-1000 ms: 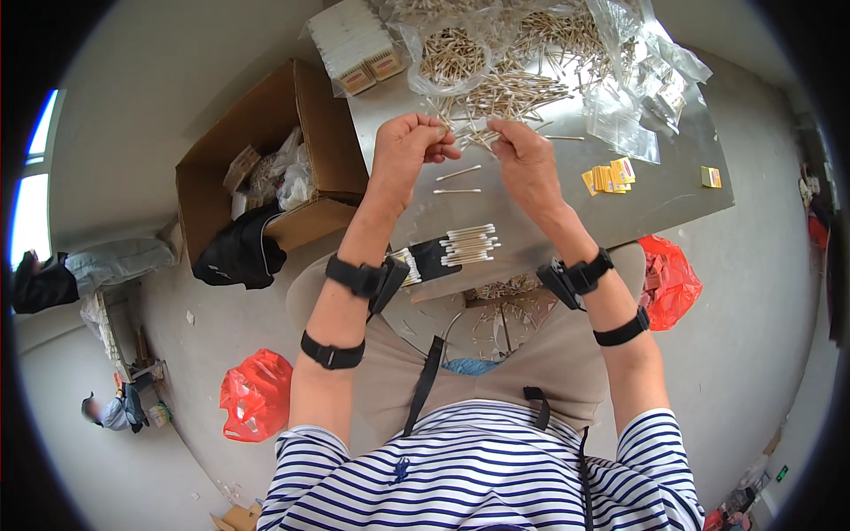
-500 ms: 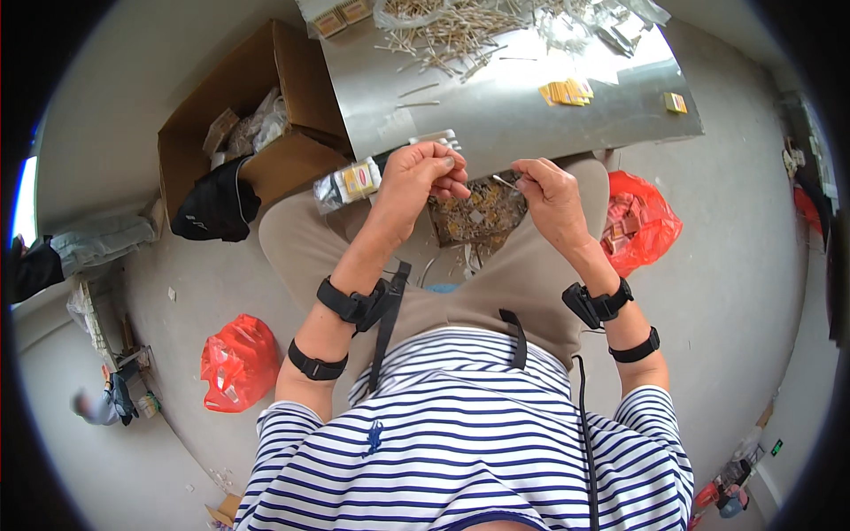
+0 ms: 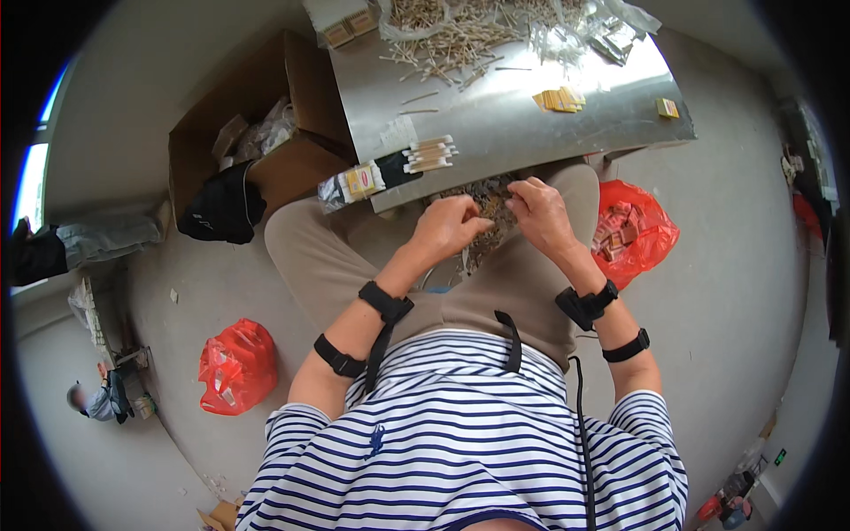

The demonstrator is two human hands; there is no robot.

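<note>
My left hand point(image 3: 450, 229) hovers over my lap near the table's front edge, its thumb and fingertips apart and nothing visible between them. Facing it, my right hand point(image 3: 544, 215) is half curled, with a small gap between thumb and forefinger; no swab shows in it. Under both hands, between my knees, lies a litter of swab scraps point(image 3: 485, 196), partly hidden by them. Several cotton swabs point(image 3: 430, 155) form a neat pile at the table edge. Left of it, a clear pack with a yellow label point(image 3: 361, 182) rests on a dark strip point(image 3: 398, 170).
The metal table point(image 3: 496, 133) carries a heap of loose swabs point(image 3: 443, 40), yellow cards point(image 3: 560, 100) and a small yellow box point(image 3: 667, 108). An open cardboard box point(image 3: 310, 88) stands left. Red bags point(image 3: 237, 367) sit on the floor on both sides, the right bag point(image 3: 655, 232) holding small packets.
The cotton swab that my right hand pinched is no longer visible there. My left hand has moved down and right from the table edge, uncovering the swab pile.
</note>
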